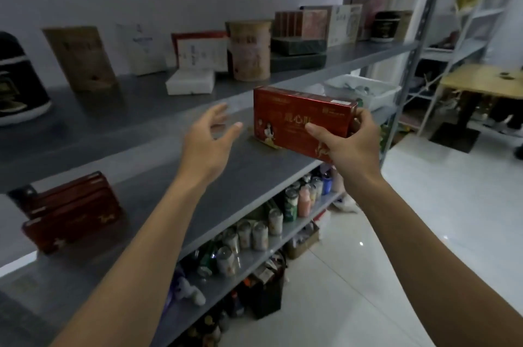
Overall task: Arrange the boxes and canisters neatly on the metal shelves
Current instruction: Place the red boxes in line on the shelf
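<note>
while right hand (349, 143) grips one red box (300, 120), left hand (208, 137) hovers open.

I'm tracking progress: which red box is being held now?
The bright red box gripped at its right end by the right hand; the darker red boxes at the left of the shelf have no hand on them.

A wooden table (481, 79) stands on white floor tiles (396, 262).
</note>
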